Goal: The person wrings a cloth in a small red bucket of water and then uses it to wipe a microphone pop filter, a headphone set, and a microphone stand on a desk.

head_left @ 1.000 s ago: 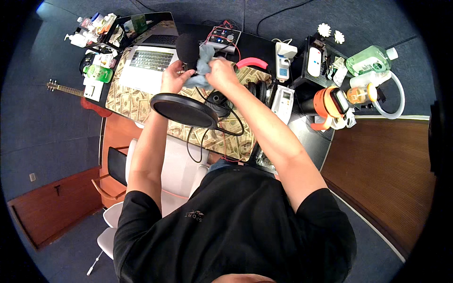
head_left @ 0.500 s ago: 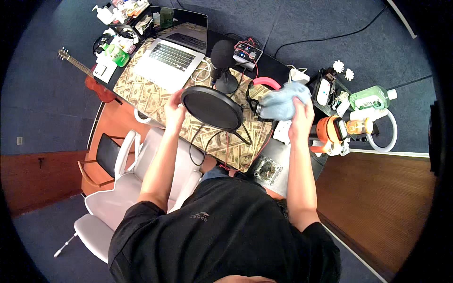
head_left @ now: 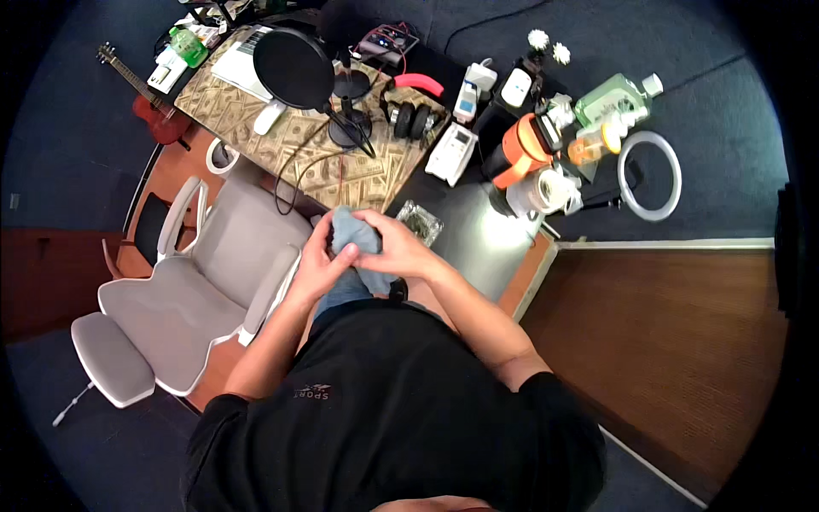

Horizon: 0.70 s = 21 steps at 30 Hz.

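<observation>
Just in front of my body, beyond the front edge of the desk, I hold a light blue cloth (head_left: 354,229) bunched between both hands. My left hand (head_left: 321,266) is closed around its left side, the thumb pressed on top. From the other side my right hand (head_left: 397,246) grips it, its thumb tip close to the left one. Past my hands on the desk stands a round black pop filter (head_left: 294,68), its disc over the laptop area. A black microphone stand base (head_left: 350,132) sits beside its cables.
Headphones with a pink band (head_left: 418,83) lie at the mat's right edge. A glass ashtray (head_left: 420,224) rests near my right hand. Bottles, an orange-handled tumbler (head_left: 522,149) and a ring light (head_left: 650,175) crowd the right. A grey chair (head_left: 205,290) stands left.
The cloth has come from over the headphones to in front of my body. My left hand has left the pop filter and joined the right on the cloth. The pop filter now sits farther left.
</observation>
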Available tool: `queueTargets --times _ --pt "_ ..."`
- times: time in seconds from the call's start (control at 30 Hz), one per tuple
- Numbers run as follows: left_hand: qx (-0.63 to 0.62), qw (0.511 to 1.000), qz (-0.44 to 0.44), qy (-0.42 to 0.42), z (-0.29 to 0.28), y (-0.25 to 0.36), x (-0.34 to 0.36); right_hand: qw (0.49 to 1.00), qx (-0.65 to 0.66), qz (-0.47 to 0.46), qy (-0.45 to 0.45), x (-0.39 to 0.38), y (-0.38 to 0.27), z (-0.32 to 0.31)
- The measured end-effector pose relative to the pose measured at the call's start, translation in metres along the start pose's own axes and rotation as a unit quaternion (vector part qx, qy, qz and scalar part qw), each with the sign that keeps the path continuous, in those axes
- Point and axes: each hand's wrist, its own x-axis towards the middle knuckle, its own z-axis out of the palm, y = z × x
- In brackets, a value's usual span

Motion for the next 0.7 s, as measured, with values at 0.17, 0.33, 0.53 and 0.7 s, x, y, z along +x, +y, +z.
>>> queueTargets --times 0.17,0.33,0.53,0.7 --pt "-0.092 0.984 -0.108 0.109 0.029 -0.017 -0.056 0.996 0.052 -0.050 -0.061 -0.041 0.019 0.034" --pt "-0.114 0.976 -0.111 0.148 0.025 -0.007 -0.106 0.922 0.361 0.136 -0.022 -0.069 0.036 0.072" --pt "-0.129 0.977 -0.058 0.160 -0.004 0.009 -0.164 0.936 0.266 0.206 -0.103 -0.073 0.031 0.135" --pt "-0.079 0.954 -0.109 0.268 -0.079 -0.039 -0.242 0.967 0.232 0.091 -0.061 -0.059 0.013 0.247"
